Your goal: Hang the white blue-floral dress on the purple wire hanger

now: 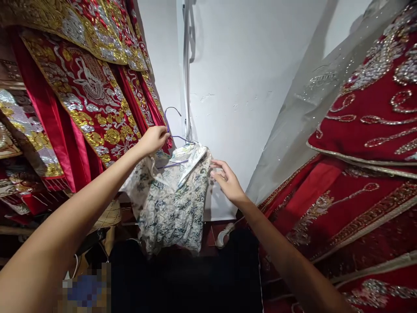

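Before the white wall (pixel 234 69), the left hand (pixel 153 140) pinches the purple hanger (pixel 172 164) below its hook, apparently to bear the floral shirt (pixel 177 204) hung on it; the right hand (pixel 228 181), loosely spread, stands at the shoulder edge, presumably for steadying; contact is unclear.

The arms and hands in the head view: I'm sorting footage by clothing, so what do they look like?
The left arm and right arm are slender and tapering, bare where visible, with no sleeves. The left hand and right hand show no gloves, watch or bracelet.
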`<state>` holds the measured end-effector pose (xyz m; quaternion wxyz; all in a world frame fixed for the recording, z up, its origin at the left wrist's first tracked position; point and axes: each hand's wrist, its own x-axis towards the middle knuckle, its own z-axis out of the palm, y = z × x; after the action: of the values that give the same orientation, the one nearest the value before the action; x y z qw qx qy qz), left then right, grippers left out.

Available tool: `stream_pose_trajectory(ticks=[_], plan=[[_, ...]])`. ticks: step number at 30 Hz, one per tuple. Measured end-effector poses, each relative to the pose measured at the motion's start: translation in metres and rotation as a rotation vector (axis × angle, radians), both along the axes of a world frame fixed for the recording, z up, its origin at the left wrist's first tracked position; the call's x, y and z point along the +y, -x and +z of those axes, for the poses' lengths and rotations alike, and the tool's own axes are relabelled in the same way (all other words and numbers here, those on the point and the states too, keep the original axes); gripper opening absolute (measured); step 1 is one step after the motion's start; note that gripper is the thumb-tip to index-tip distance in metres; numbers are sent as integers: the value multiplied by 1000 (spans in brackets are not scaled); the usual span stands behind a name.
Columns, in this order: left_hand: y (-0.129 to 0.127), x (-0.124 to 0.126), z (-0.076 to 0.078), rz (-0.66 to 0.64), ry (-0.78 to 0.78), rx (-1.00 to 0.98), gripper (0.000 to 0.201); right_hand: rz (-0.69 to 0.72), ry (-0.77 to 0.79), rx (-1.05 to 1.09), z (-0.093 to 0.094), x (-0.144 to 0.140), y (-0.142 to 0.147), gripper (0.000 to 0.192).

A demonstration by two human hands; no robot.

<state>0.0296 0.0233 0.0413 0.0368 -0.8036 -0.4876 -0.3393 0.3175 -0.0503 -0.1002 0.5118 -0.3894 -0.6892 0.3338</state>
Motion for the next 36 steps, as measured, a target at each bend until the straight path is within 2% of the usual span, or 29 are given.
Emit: stream_pose_trajectory(ticks=[3, 6, 8, 11, 13, 15, 17, 19, 23, 26, 29, 31, 33, 34, 36], plan=[[-11, 47, 0, -9, 82, -64, 28, 22, 57, 12, -11, -14, -4, 45], [-13, 65, -2, -73, 273, -195, 26, 48, 189, -16, -29, -21, -12, 40], [-13, 67, -3, -107, 362, -299, 23, 66, 263, -28, -40, -21, -15, 35], [-16, 64, -2, -151, 383, -417, 19, 130, 312, -27, -50, -19, -14, 29], [-24, 60, 2, -179, 383, -446, 18, 211, 315, -42, -52, -19, -9, 28], [-33, 54, 4, -231, 444, -409, 19, 261, 321, -74, -53, -19, -1, 35], [-41, 46, 0, -300, 558, -342, 20, 235, 348, -136, -54, -18, 7, 46], [-46, 39, -10, -354, 617, -333, 21, 141, 398, -261, -58, -14, 17, 54], [-47, 36, -37, -374, 512, -438, 26, -83, 586, -486, -76, 7, 42, 69], [-44, 43, -47, -377, 446, -383, 32, -153, 672, -441, -96, 25, 62, 65], [-39, 46, -54, -291, 286, -178, 38, -147, 734, -321, -120, 32, 78, 51], [-35, 36, -68, -215, 111, -77, 39, -154, 759, -212, -137, 26, 84, 41], [-33, 10, -95, -142, -59, -119, 41, -198, 750, -90, -151, 11, 89, 33], [-33, -8, -114, -106, -121, -194, 39, -230, 736, -26, -158, 2, 91, 30], [-39, -53, -163, 3, -212, -444, 31, -284, 699, 98, -167, -19, 95, 29]])
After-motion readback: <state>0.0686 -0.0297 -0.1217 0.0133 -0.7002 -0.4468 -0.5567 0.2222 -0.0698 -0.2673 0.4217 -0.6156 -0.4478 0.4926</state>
